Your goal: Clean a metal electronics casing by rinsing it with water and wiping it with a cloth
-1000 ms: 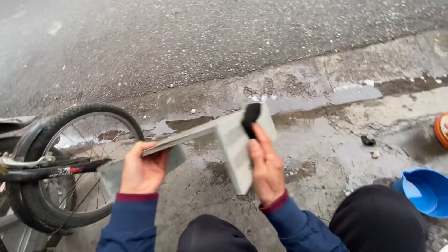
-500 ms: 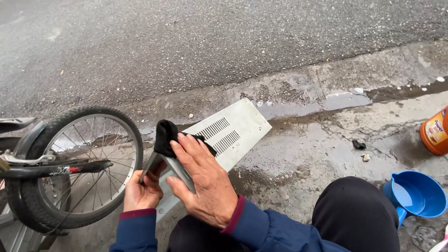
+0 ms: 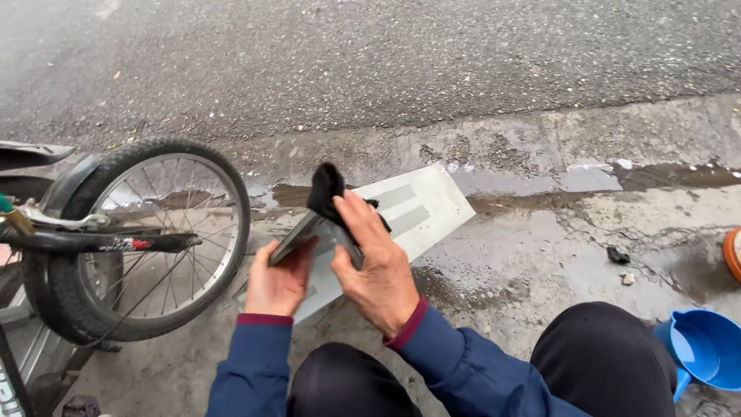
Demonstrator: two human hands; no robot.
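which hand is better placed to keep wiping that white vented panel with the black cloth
Right. The right hand already presses the black cloth against the near end of the white vented panel. The left hand grips the panel's near edge from below, steadying it, so it probably cannot wipe without letting go.

This is an outdoor roadside spot, used as a street-side work place. Dark asphalt road (image 3: pixel 401 54) fills the far part of the scene, and nearer it gives way to a rough, cracked concrete kerb strip (image 3: pixel 540 255), wet in patches, with a shallow puddle (image 3: pixel 587 179) along the gutter line. On the left stands a bicycle wheel (image 3: pixel 147 239) with spokes and mudguard. At the near right a blue plastic scoop (image 3: pixel 706 347) sits on the ground, with small debris (image 3: pixel 617 255) scattered on the wet concrete.
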